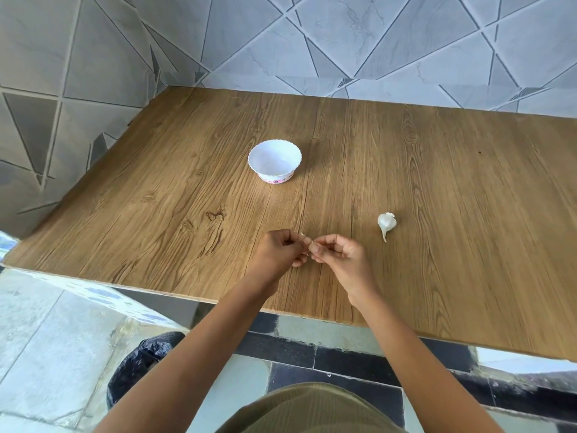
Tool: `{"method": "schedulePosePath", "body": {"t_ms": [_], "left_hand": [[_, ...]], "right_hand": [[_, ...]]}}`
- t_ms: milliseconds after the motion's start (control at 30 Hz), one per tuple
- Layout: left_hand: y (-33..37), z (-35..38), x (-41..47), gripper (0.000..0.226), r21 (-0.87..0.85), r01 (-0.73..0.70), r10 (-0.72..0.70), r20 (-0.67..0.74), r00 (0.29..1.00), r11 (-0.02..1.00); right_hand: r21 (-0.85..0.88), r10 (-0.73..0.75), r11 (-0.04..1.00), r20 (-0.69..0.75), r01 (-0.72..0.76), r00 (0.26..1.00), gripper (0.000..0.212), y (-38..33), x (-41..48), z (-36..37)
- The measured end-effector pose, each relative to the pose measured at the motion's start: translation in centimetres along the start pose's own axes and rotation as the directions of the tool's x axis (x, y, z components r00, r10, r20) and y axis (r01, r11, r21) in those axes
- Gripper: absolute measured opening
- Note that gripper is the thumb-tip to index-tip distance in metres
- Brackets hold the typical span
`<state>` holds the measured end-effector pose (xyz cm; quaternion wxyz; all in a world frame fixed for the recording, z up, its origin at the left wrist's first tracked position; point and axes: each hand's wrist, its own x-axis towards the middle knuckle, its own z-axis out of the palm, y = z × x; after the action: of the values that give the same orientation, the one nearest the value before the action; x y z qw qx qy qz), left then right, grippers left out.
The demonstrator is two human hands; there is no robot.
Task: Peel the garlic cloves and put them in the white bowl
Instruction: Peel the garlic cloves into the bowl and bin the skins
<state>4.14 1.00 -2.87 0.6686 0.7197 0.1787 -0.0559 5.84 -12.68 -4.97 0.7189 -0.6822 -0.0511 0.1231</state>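
Now my left hand (281,249) and right hand (338,254) pinch the garlic clove (307,241); a slipping grip could flick it floorward.

A wood-grain table (437,182) fills a corner of grey, triangle-patterned tiled walls (374,42) — pale and dark stone floor (46,354) below, a black-bagged bin (140,364) underneath

The bowl (274,160) stands behind the hands, garlic bulb (386,222) to their right.
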Motion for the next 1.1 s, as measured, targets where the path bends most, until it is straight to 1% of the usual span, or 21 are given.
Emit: {"method": "schedulePosePath", "body": {"t_ms": [100, 200, 300, 367, 467, 567, 633, 667, 733, 800, 833, 867, 933, 967, 1000, 1067, 1100], "left_hand": [[-0.3, 0.2, -0.2, 0.010, 0.038, -0.058, 0.059, -0.008, 0.998, 0.998], [-1.0, 0.4, -0.3, 0.012, 0.124, -0.142, 0.144, -0.005, 0.990, 0.982], [-1.5, 0.3, 0.0, 0.011, 0.228, -0.219, 0.235, -0.042, 0.971, 0.949], [-1.6, 0.0, 0.3, 0.008, 0.266, -0.244, 0.268, -0.056, 0.962, 0.933], [-1.2, -0.5, 0.6, 0.004, 0.219, -0.244, 0.261, -0.052, 0.964, 0.945], [-0.8, -0.7, 0.6, 0.013, 0.096, -0.200, 0.204, -0.036, 0.978, 0.975], [-0.6, -0.7, 0.6, 0.016, 0.024, -0.157, 0.157, -0.033, 0.987, 0.987], [-0.6, -0.6, 0.6, 0.016, 0.016, -0.145, 0.145, -0.041, 0.989, 0.989], [-0.8, -0.5, 0.8, 0.016, 0.079, -0.153, 0.159, -0.072, 0.985, 0.985], [-1.1, -0.5, 1.0, 0.013, 0.207, -0.197, 0.222, -0.104, 0.969, 0.958], [-1.2, -0.5, 1.0, 0.010, 0.250, -0.224, 0.258, -0.109, 0.960, 0.942], [-1.2, -0.5, 1.0, 0.009, 0.261, -0.256, 0.291, -0.103, 0.951, 0.931], [-1.0, -0.7, 1.0, 0.007, 0.271, -0.348, 0.376, -0.057, 0.925, 0.897], [-0.9, -0.7, 1.0, 0.007, 0.299, -0.414, 0.442, -0.030, 0.896, 0.860], [-0.9, -0.8, 1.1, 0.006, 0.339, -0.483, 0.516, -0.009, 0.857, 0.807], [-1.1, -1.1, 1.4, 0.003, 0.423, -0.606, 0.656, 0.036, 0.754, 0.674], [-1.4, -1.2, 1.5, 0.007, 0.485, -0.643, 0.712, 0.056, 0.700, 0.593]], "right_hand": [[0.038, 0.027, 0.999, -0.033, -0.025, 0.999, 0.007, 0.2, 0.0, 0.1], [0.078, 0.103, 0.992, -0.068, -0.098, 0.992, 0.008, -0.1, 0.3, 0.0], [0.067, 0.165, 0.984, -0.032, -0.162, 0.986, 0.008, -0.4, 0.8, -0.3], [0.090, 0.171, 0.981, -0.005, -0.170, 0.985, 0.006, -0.7, 0.9, -0.3], [0.108, 0.112, 0.988, 0.012, -0.112, 0.994, 0.011, -0.7, 0.7, 0.0], [0.086, 0.061, 0.995, -0.019, -0.059, 0.998, 0.015, -0.4, 0.6, 0.2], [0.033, 0.018, 0.999, -0.040, -0.017, 0.999, 0.016, -0.1, 0.5, 0.5], [-0.028, -0.023, 0.999, -0.055, 0.021, 0.998, 0.015, 0.1, 0.4, 0.6], [-0.180, -0.136, 0.976, -0.071, 0.122, 0.988, 0.015, 0.4, 0.3, 0.9], [-0.248, -0.198, 0.953, -0.085, 0.172, 0.976, 0.017, 0.5, 0.3, 0.9], [-0.229, -0.188, 0.960, -0.097, 0.161, 0.977, 0.018, 0.5, 0.2, 1.0], [-0.170, -0.141, 0.978, -0.107, 0.121, 0.984, 0.018, 0.3, 0.2, 0.9], [0.033, 0.028, 0.999, -0.095, -0.025, 0.995, 0.018, -0.3, 0.1, 0.9], [0.129, 0.114, 0.986, -0.072, -0.104, 0.991, 0.016, -0.5, 0.1, 0.8], [0.200, 0.185, 0.965, -0.048, -0.172, 0.981, 0.013, -0.7, 0.1, 0.8], [0.288, 0.282, 0.920, -0.019, -0.265, 0.959, 0.006, -1.1, 0.3, 0.8], [0.310, 0.309, 0.906, -0.020, -0.287, 0.951, 0.005, -1.2, 0.3, 0.8]]}}
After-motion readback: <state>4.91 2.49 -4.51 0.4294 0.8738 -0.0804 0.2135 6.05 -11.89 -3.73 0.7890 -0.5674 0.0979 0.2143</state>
